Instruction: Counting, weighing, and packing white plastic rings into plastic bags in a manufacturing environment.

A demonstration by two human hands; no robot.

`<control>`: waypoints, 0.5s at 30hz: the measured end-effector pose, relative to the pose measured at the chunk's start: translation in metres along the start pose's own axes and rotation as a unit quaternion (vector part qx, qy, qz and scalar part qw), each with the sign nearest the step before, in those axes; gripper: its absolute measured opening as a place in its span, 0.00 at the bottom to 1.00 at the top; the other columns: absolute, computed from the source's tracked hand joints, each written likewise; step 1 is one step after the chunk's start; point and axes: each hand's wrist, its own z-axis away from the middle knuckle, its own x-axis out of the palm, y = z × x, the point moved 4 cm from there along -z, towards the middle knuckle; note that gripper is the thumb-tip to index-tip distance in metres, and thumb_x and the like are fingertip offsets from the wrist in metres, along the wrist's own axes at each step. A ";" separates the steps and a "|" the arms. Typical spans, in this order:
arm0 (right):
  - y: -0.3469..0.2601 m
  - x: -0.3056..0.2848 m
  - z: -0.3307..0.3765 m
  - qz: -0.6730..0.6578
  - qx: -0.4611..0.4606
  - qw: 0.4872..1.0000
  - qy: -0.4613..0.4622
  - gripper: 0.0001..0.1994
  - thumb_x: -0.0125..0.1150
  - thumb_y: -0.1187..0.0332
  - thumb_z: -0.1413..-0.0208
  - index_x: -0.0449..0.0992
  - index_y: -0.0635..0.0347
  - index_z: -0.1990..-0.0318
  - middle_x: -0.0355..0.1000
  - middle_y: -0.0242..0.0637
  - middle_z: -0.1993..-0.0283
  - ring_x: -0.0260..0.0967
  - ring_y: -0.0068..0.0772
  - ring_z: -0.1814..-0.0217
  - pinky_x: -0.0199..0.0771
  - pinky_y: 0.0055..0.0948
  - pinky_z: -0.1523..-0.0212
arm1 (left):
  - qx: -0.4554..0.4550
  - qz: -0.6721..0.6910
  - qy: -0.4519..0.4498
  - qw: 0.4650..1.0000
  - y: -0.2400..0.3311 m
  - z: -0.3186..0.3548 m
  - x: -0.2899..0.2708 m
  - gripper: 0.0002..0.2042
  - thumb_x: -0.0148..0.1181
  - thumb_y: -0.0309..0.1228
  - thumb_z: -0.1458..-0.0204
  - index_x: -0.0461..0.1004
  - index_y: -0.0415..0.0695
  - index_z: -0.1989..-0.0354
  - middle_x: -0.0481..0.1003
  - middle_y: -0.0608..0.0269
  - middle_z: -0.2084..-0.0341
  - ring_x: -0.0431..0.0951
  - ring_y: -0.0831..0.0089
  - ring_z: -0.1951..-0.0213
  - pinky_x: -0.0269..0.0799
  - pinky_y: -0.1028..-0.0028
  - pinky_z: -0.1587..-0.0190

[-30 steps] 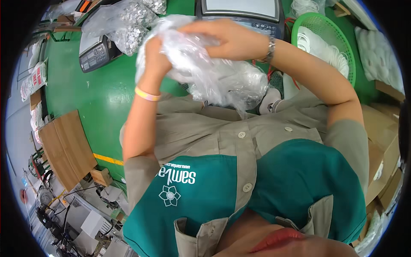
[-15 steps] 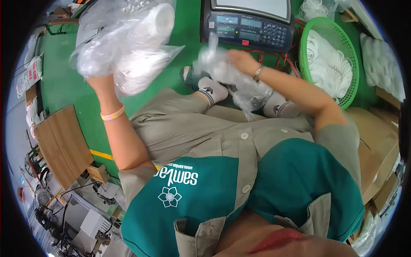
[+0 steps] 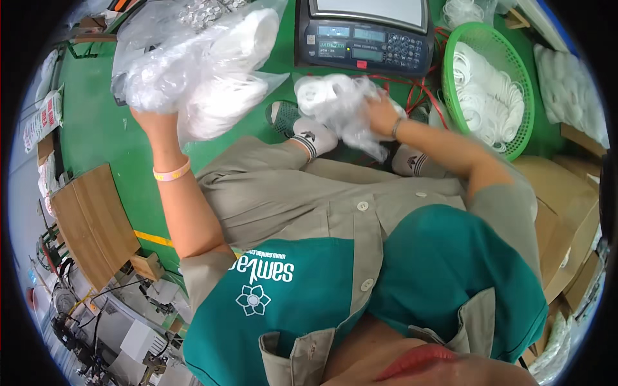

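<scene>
Your left hand (image 3: pixel 153 121) is at the lower edge of a large clear plastic bag (image 3: pixel 219 71) with white contents, its fingers hidden by the plastic; your right hand (image 3: pixel 381 114), slightly blurred, touches a smaller crumpled bag (image 3: pixel 341 106) of white rings just above your socked feet (image 3: pixel 315 136). Ahead of you a dark counting scale (image 3: pixel 367 45) stands with its displays lit; to its right a green basket (image 3: pixel 505 55) holds white loops (image 3: pixel 486 96); a brown cardboard sheet (image 3: pixel 95 225) is well apart at your left.
</scene>
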 end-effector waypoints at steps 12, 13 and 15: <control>-0.017 -0.316 0.042 -0.058 -0.129 0.952 0.270 0.31 0.60 0.47 0.61 0.64 0.48 0.48 0.54 0.52 0.43 0.36 0.55 0.35 0.32 0.62 0.42 | -0.016 0.265 -0.100 0.959 0.099 -0.057 0.039 0.14 0.56 0.30 0.60 0.73 0.35 0.66 0.76 0.57 0.70 0.75 0.69 0.64 0.68 0.71 0.59; -0.013 -0.313 0.041 -0.084 -0.161 0.929 0.323 0.36 0.61 0.46 0.63 0.60 0.52 0.46 0.55 0.50 0.43 0.39 0.52 0.35 0.31 0.64 0.43 | -0.053 0.321 -0.139 0.935 0.122 -0.070 0.035 0.14 0.55 0.31 0.58 0.72 0.35 0.63 0.75 0.57 0.68 0.74 0.68 0.63 0.68 0.71 0.59; -0.007 -0.311 0.041 -0.114 -0.179 0.871 0.443 0.32 0.65 0.51 0.67 0.65 0.57 0.53 0.63 0.44 0.51 0.58 0.45 0.48 0.49 0.43 0.42 | -0.065 0.390 -0.183 0.900 0.167 -0.098 0.041 0.15 0.53 0.31 0.56 0.71 0.35 0.61 0.74 0.57 0.66 0.74 0.68 0.62 0.69 0.71 0.59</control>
